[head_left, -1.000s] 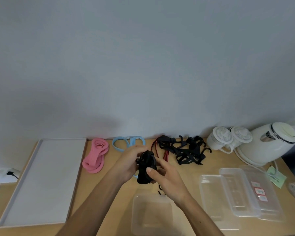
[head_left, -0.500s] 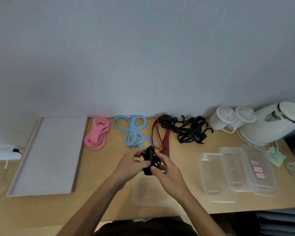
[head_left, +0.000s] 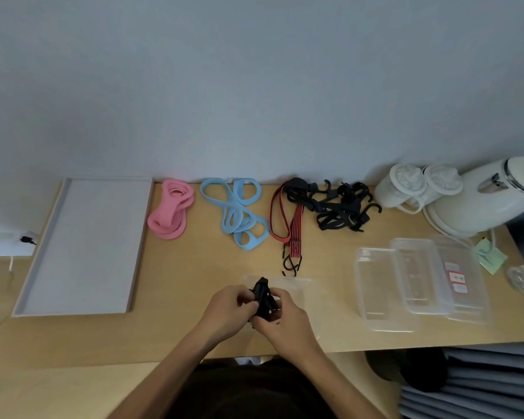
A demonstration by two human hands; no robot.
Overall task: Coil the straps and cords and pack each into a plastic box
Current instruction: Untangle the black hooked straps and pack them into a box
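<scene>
Head view: both hands meet over a clear rectangular plastic box (head_left: 309,300) on the light wooden desk (head_left: 188,282). The left hand (head_left: 227,309) and right hand (head_left: 285,322) each curl their fingers round a bundled black strap (head_left: 263,296), held over the box's left part; whether it touches the box I cannot tell. Beyond the box lie a red-and-black hooked bungee cord (head_left: 292,228), a tangle of black hooked cords (head_left: 339,207), a pale blue looped band (head_left: 239,216) and a pink looped band (head_left: 171,208). Right of the box sit stacked clear plastic containers (head_left: 384,293); well left of it lies a flat grey tray (head_left: 85,246).
</scene>
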